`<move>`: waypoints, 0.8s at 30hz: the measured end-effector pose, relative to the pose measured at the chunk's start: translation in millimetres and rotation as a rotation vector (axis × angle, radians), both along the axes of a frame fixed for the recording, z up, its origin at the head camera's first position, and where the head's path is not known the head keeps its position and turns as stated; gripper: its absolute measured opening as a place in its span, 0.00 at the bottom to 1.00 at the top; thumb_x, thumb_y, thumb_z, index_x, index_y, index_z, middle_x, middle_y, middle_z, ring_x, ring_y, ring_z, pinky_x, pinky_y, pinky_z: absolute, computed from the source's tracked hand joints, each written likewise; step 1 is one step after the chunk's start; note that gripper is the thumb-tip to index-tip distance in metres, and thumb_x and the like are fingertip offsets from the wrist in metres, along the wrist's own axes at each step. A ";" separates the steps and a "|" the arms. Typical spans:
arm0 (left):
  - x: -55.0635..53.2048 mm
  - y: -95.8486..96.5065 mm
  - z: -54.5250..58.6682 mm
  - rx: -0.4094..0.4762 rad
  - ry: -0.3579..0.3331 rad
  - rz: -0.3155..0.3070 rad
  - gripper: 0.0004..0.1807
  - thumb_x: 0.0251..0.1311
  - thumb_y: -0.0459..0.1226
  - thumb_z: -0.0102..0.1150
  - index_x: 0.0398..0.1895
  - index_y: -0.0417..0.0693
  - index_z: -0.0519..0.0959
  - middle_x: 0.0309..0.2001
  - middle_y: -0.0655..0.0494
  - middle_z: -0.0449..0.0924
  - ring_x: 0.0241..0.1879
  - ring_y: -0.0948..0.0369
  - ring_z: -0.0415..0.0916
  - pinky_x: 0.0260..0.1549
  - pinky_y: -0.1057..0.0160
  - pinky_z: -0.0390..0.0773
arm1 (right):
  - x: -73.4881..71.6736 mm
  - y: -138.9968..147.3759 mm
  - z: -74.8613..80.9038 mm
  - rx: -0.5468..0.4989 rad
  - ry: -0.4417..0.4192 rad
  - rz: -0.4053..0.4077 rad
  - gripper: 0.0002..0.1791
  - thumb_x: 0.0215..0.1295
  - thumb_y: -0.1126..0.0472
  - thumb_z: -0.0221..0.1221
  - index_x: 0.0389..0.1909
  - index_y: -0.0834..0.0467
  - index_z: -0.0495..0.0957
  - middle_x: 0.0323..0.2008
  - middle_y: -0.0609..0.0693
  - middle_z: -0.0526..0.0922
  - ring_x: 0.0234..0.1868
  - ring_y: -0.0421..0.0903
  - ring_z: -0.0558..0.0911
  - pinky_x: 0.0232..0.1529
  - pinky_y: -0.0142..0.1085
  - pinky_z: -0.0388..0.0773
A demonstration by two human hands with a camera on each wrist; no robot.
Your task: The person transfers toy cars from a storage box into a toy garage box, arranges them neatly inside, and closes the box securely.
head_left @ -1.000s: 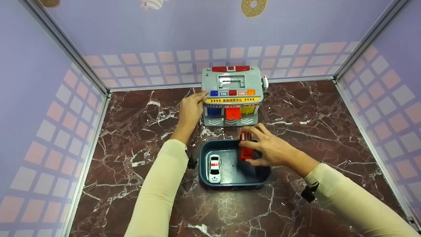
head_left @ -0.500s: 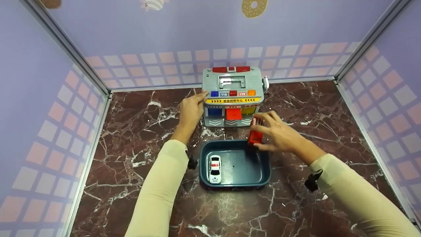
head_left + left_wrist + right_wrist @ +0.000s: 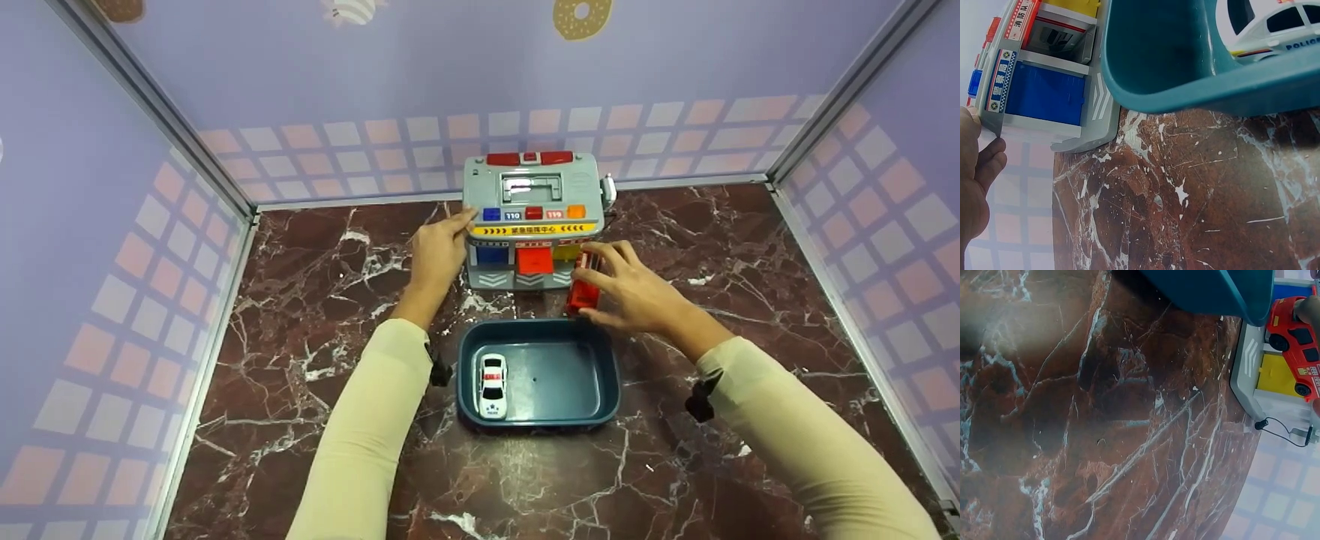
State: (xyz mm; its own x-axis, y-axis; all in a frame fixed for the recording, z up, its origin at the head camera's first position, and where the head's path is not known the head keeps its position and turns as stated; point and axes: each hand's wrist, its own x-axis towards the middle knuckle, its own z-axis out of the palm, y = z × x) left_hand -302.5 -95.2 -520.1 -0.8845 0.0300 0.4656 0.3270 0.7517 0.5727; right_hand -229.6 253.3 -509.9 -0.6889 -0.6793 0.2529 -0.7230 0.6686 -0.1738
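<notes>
A grey toy emergency station [image 3: 532, 217] with blue, red and yellow garage doors stands at the back; the red middle door is raised. My left hand [image 3: 439, 247] grips the left front corner of its roof, thumb and fingers on either side of the edge in the left wrist view. In my right hand [image 3: 637, 292] I hold a red toy fire truck [image 3: 584, 289] by its sides, just in front of the station's yellow door [image 3: 1278, 377]. The truck's front is partly hidden by my fingers. A white toy police car [image 3: 492, 386] lies in the dark teal bin [image 3: 540, 421].
The bin stands in front of the station, with a narrow strip of brown marbled tabletop [image 3: 322, 300] between them. Purple patterned panels [image 3: 375, 90] enclose the table at the back and both sides. A handset on a cord [image 3: 608, 192] hangs on the station's right side.
My right hand has lifted the fire truck out of the bin's right part and carried it forward to the station's right front. My left hand stays at the roof corner.
</notes>
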 end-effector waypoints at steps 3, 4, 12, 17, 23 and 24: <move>0.0 -0.3 0.4 -0.004 0.000 0.002 0.13 0.77 0.39 0.68 0.59 0.55 0.91 0.59 0.55 0.91 0.62 0.49 0.89 0.64 0.47 0.88 | -3.7 -3.6 -3.1 0.011 -0.020 -0.004 0.31 0.70 0.43 0.74 0.69 0.52 0.83 0.80 0.66 0.67 0.69 0.68 0.71 0.60 0.63 0.87; 0.0 -0.3 0.4 -0.004 -0.001 0.000 0.13 0.77 0.39 0.68 0.60 0.55 0.91 0.59 0.55 0.91 0.62 0.48 0.89 0.64 0.47 0.88 | -4.7 -4.8 -4.2 0.014 -0.028 -0.006 0.32 0.70 0.43 0.74 0.69 0.52 0.83 0.80 0.67 0.67 0.69 0.69 0.71 0.60 0.64 0.87; 0.4 0.5 0.8 0.000 -0.026 -0.003 0.14 0.77 0.40 0.68 0.61 0.56 0.91 0.60 0.53 0.89 0.62 0.47 0.89 0.65 0.46 0.88 | -10.6 -14.4 -12.6 0.026 -0.109 -0.032 0.31 0.70 0.43 0.74 0.70 0.50 0.83 0.82 0.63 0.65 0.72 0.66 0.70 0.61 0.65 0.87; 0.6 0.6 1.2 -0.006 -0.031 0.005 0.14 0.78 0.41 0.67 0.61 0.57 0.91 0.61 0.55 0.89 0.62 0.47 0.89 0.64 0.46 0.88 | -15.6 -19.7 -18.0 0.005 -0.138 -0.003 0.31 0.71 0.43 0.73 0.71 0.49 0.83 0.81 0.66 0.66 0.72 0.69 0.70 0.66 0.68 0.83; 1.0 0.8 -0.8 -0.014 -0.010 0.005 0.13 0.78 0.41 0.67 0.60 0.56 0.91 0.59 0.56 0.90 0.61 0.47 0.89 0.64 0.46 0.88 | -24.9 -26.8 -26.0 -0.077 -0.153 0.072 0.30 0.67 0.47 0.76 0.66 0.54 0.85 0.75 0.70 0.73 0.75 0.75 0.71 0.75 0.70 0.75; 1.3 0.9 -0.9 -0.014 -0.009 0.007 0.13 0.78 0.41 0.67 0.60 0.56 0.91 0.59 0.56 0.90 0.61 0.47 0.89 0.64 0.46 0.88 | -26.3 -28.2 -27.3 -0.087 -0.165 0.075 0.30 0.66 0.48 0.76 0.66 0.55 0.86 0.74 0.71 0.73 0.75 0.76 0.71 0.76 0.70 0.73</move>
